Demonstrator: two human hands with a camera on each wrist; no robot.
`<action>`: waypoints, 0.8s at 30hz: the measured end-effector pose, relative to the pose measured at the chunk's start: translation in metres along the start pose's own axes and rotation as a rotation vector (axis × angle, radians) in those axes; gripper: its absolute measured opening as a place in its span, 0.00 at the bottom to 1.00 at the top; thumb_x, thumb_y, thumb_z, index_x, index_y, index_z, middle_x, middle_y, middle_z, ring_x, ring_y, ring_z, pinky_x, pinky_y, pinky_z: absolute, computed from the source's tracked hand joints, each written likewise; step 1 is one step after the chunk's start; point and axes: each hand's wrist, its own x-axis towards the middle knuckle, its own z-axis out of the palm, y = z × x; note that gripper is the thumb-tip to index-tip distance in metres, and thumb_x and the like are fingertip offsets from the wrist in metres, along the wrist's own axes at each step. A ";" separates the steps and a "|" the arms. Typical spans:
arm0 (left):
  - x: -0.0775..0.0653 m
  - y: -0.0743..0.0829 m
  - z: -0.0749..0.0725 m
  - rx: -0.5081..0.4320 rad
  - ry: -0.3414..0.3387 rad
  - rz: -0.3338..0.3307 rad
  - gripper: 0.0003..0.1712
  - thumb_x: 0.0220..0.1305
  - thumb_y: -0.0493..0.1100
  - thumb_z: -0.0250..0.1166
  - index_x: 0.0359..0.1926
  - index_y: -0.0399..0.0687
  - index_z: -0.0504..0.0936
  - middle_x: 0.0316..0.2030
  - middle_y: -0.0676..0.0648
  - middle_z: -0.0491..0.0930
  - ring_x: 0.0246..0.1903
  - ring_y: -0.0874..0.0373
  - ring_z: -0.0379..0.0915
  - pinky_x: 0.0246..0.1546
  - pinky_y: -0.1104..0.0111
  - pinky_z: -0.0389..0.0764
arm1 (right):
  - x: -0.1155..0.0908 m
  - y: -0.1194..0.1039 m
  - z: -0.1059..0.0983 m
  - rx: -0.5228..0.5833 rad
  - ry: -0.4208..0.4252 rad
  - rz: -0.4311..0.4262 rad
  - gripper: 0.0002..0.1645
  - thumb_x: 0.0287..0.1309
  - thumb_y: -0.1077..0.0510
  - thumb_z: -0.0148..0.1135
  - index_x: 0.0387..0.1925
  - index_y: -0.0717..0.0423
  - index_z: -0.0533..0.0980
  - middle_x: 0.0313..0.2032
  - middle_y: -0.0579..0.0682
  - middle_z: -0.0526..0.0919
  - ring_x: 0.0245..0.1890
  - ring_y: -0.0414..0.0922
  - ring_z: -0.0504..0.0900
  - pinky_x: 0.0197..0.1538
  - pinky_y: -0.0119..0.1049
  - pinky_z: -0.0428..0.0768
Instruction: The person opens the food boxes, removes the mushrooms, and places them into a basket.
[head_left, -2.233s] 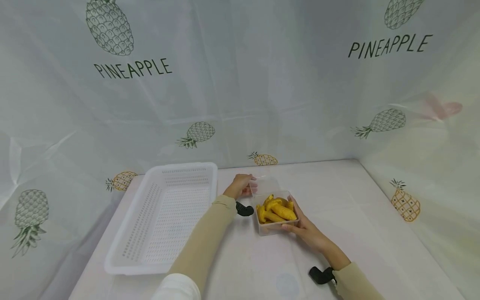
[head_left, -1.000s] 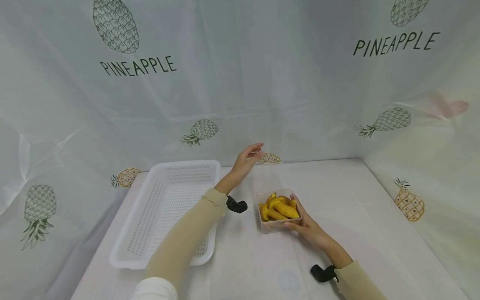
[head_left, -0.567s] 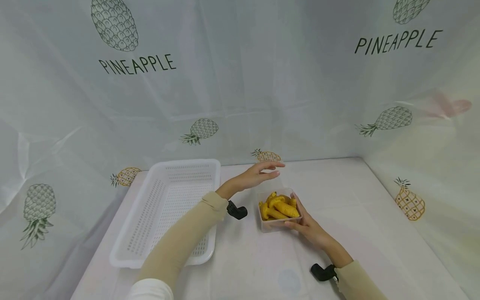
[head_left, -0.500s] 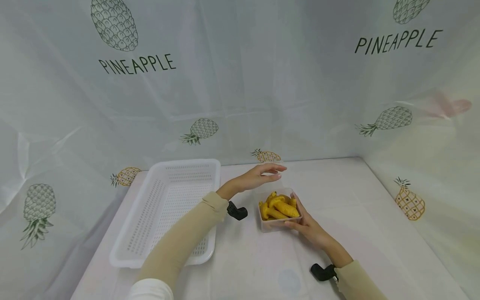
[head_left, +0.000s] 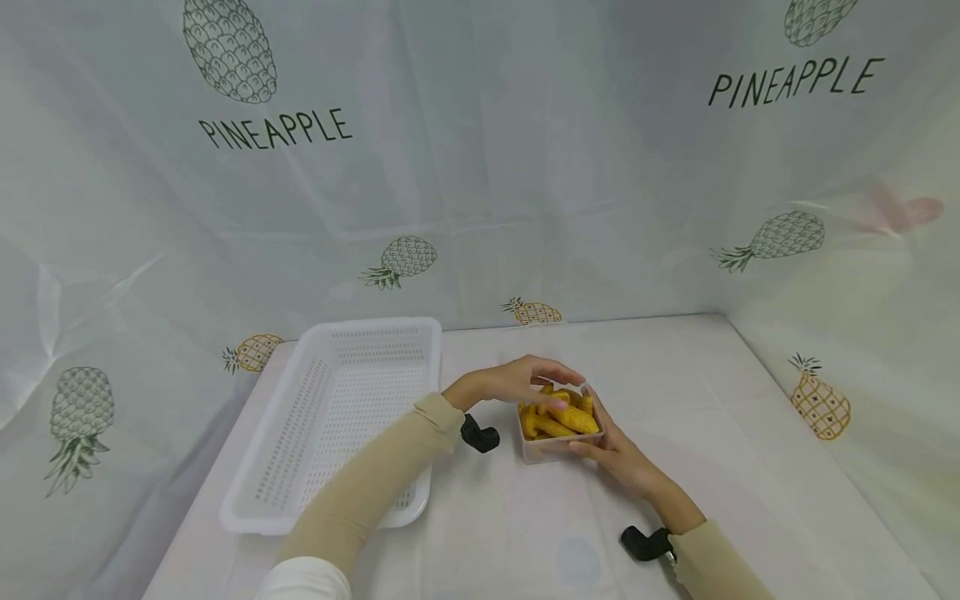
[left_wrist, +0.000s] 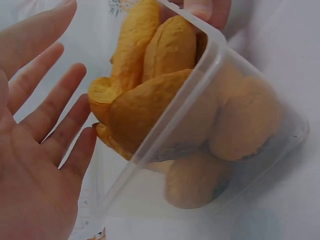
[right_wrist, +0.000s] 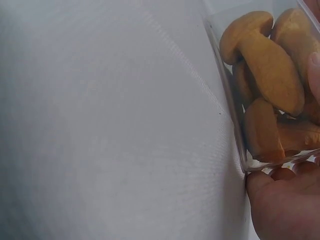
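Note:
A clear plastic box [head_left: 546, 451] full of yellow mushrooms [head_left: 573, 418] stands on the table, its top uncovered. My right hand [head_left: 626, 467] grips the box at its right side, thumb along the front wall. In the right wrist view, mushrooms [right_wrist: 272, 70] with rounded caps and thick stems show through the plastic. My left hand [head_left: 517, 379] reaches over the box from the left. Seen in the left wrist view, the left hand's fingers [left_wrist: 55, 115] are spread and loosely extended, fingertips right beside the nearest mushrooms [left_wrist: 145, 110], holding none.
A white perforated plastic basket [head_left: 337, 425] stands on the left of the table [head_left: 675, 400], close to my left forearm. A white sheet [head_left: 480, 167] with printed pineapples hangs behind and on both sides.
My left hand has left the box's clear lid, risen toward the back, then come down over the mushrooms. The right hand keeps its grip on the box.

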 end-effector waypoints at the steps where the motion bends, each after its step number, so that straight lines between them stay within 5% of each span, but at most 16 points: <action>1: 0.000 0.000 0.001 -0.007 -0.004 0.007 0.30 0.69 0.40 0.64 0.69 0.39 0.70 0.66 0.43 0.71 0.67 0.50 0.64 0.67 0.65 0.65 | 0.000 0.000 0.000 -0.001 0.000 -0.003 0.57 0.71 0.59 0.59 0.78 0.37 0.27 0.77 0.55 0.25 0.76 0.61 0.33 0.69 0.57 0.45; 7: 0.000 -0.001 0.006 -0.005 0.002 0.020 0.29 0.67 0.37 0.67 0.67 0.38 0.72 0.65 0.41 0.73 0.64 0.53 0.68 0.66 0.64 0.67 | 0.000 0.001 0.000 0.028 -0.013 -0.026 0.57 0.71 0.60 0.58 0.78 0.30 0.29 0.78 0.53 0.26 0.76 0.59 0.35 0.70 0.59 0.44; 11: 0.000 -0.003 0.009 0.021 0.010 0.016 0.28 0.67 0.37 0.67 0.66 0.39 0.73 0.63 0.44 0.75 0.63 0.60 0.68 0.64 0.68 0.68 | 0.000 0.001 -0.001 0.032 -0.020 -0.034 0.56 0.71 0.61 0.58 0.78 0.29 0.29 0.78 0.52 0.27 0.76 0.58 0.36 0.71 0.38 0.52; 16: 0.001 -0.006 0.011 0.048 0.013 0.023 0.26 0.67 0.38 0.67 0.65 0.40 0.75 0.62 0.47 0.76 0.62 0.66 0.67 0.63 0.70 0.68 | 0.000 0.002 -0.001 0.051 -0.028 -0.039 0.56 0.71 0.61 0.57 0.78 0.29 0.29 0.78 0.52 0.26 0.75 0.59 0.33 0.61 0.16 0.56; 20: 0.001 -0.006 0.013 0.060 0.009 0.034 0.27 0.66 0.37 0.68 0.64 0.40 0.76 0.62 0.47 0.77 0.61 0.67 0.68 0.61 0.71 0.69 | 0.000 0.002 -0.001 0.051 -0.032 -0.027 0.56 0.72 0.61 0.57 0.78 0.29 0.29 0.77 0.52 0.24 0.75 0.59 0.32 0.62 0.18 0.56; 24: 0.002 -0.008 0.015 0.068 0.027 0.038 0.27 0.64 0.36 0.70 0.63 0.40 0.77 0.61 0.47 0.78 0.59 0.66 0.69 0.58 0.72 0.71 | -0.001 0.002 0.000 0.039 -0.023 -0.017 0.57 0.72 0.60 0.58 0.78 0.35 0.27 0.77 0.52 0.24 0.75 0.59 0.31 0.72 0.41 0.51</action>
